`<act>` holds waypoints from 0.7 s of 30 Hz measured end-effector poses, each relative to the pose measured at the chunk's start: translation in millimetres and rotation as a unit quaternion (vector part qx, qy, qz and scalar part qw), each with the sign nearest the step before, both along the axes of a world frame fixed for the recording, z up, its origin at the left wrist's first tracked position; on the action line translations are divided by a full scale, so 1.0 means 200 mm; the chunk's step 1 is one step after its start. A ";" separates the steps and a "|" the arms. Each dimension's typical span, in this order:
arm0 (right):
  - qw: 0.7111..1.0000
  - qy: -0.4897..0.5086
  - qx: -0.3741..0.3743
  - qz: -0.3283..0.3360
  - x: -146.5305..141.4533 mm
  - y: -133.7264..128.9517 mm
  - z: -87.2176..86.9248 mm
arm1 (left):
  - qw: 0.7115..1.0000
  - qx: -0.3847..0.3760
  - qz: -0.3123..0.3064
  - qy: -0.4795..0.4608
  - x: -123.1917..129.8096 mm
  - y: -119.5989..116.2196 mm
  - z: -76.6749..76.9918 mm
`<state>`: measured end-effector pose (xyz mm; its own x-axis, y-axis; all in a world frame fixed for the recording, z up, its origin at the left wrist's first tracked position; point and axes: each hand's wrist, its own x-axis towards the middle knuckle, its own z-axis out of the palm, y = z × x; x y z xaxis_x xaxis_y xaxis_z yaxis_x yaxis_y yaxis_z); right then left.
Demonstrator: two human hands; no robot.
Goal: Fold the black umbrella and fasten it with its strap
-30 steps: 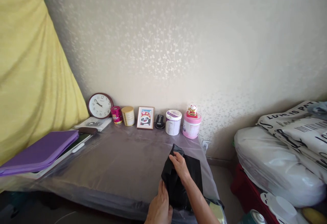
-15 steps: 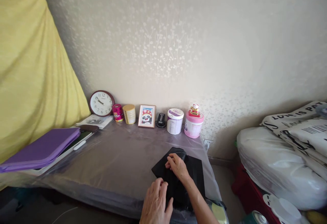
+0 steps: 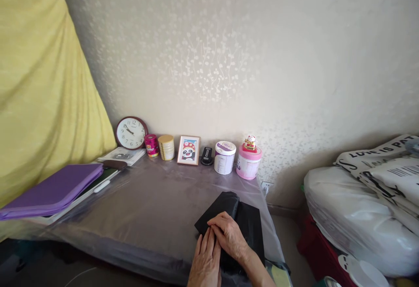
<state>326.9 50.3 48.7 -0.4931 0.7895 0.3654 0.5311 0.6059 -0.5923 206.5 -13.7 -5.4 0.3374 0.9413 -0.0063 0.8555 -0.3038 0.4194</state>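
Observation:
A black folded sheet [image 3: 250, 217], slightly shiny and with an angled upper flap, lies near the table's right front corner. My left hand [image 3: 206, 254] rests flat at its left front edge, fingers straight and close together. Just beyond it, my right hand [image 3: 229, 234] lies over the middle of the black sheet, fingers bent and drawn together beside the left fingertips. Both hands touch each other there and cover part of the sheet, so its lower edge is mostly hidden.
Along the wall stand a clock [image 3: 132, 133], a pink tin [image 3: 151, 145], a yellow-lidded canister [image 3: 166, 148], a framed panda picture [image 3: 189, 150], a purple-lidded tub [image 3: 224, 158] and a pink tub [image 3: 248, 164] with a cat figurine. A purple folder [image 3: 55, 188] lies left; bagged bedding [image 3: 353, 217] sits right.
My right hand has come down and nearer to me over the black sheet. My left hand has moved right, its fingers now straight and together, meeting the right hand.

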 end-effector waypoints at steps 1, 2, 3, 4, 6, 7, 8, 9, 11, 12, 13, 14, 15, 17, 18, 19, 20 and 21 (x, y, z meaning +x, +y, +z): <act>1.000 -0.003 0.017 0.015 0.01 -0.01 0.00 | 1.000 -0.002 0.004 0.008 0.01 0.00 0.00; 0.999 -0.008 0.031 0.027 0.02 -0.01 -0.01 | 1.000 -0.001 0.011 0.018 0.02 0.00 0.00; 0.998 -0.015 0.042 0.035 0.03 0.00 -0.01 | 0.999 0.003 0.019 0.030 0.02 0.00 0.00; 0.998 -0.024 0.051 0.038 0.04 0.01 -0.02 | 0.999 0.009 0.026 0.043 0.03 -0.01 -0.01; 0.996 -0.043 0.071 0.034 0.06 0.06 -0.04 | 0.996 0.034 0.041 0.066 0.05 -0.01 -0.05; 0.995 -0.052 0.081 0.029 0.07 0.09 -0.05 | 0.995 0.052 0.051 0.075 0.05 -0.01 -0.07; 0.994 -0.061 0.090 0.024 0.08 0.13 -0.06 | 0.992 0.071 0.061 0.080 0.06 0.00 -0.10; 0.993 -0.068 0.098 0.017 0.08 0.16 -0.07 | 0.990 0.086 0.067 0.084 0.06 0.00 -0.12; 0.991 -0.084 0.107 0.001 0.10 0.23 -0.09 | 0.988 0.100 0.075 0.087 0.07 0.00 -0.16; 0.990 -0.091 0.108 -0.007 0.10 0.26 -0.10 | 0.988 0.097 0.075 0.088 0.07 0.00 -0.17; 0.989 -0.097 0.108 -0.016 0.11 0.29 -0.10 | 0.989 0.091 0.076 0.088 0.07 0.01 -0.17; 0.988 -0.105 0.106 -0.026 0.11 0.31 -0.10 | 0.990 0.081 0.077 0.088 0.07 0.01 -0.17; 0.988 -0.113 0.102 -0.037 0.11 0.34 -0.10 | 0.990 0.070 0.081 0.088 0.07 0.01 -0.16; 0.985 -0.131 0.091 -0.062 0.12 0.38 -0.09 | 0.991 0.043 0.089 0.087 0.07 0.00 -0.13; 0.984 -0.137 0.086 -0.074 0.12 0.40 -0.09 | 0.992 0.027 0.090 0.084 0.07 0.00 -0.11; 0.983 -0.143 0.080 -0.085 0.12 0.42 -0.09 | 0.993 0.011 0.090 0.081 0.08 0.00 -0.09; 0.981 -0.149 0.073 -0.097 0.12 0.43 -0.08 | 0.993 -0.005 0.090 0.078 0.08 0.00 -0.07; 0.979 -0.155 0.065 -0.111 0.12 0.45 -0.08 | 0.993 -0.020 0.089 0.076 0.08 0.00 -0.05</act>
<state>350.5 140.1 32.0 -0.4180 0.8463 0.3303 0.8006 0.5150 -0.3064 222.5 -14.4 -14.9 0.1580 0.9840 -0.0826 0.9485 -0.1279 0.2899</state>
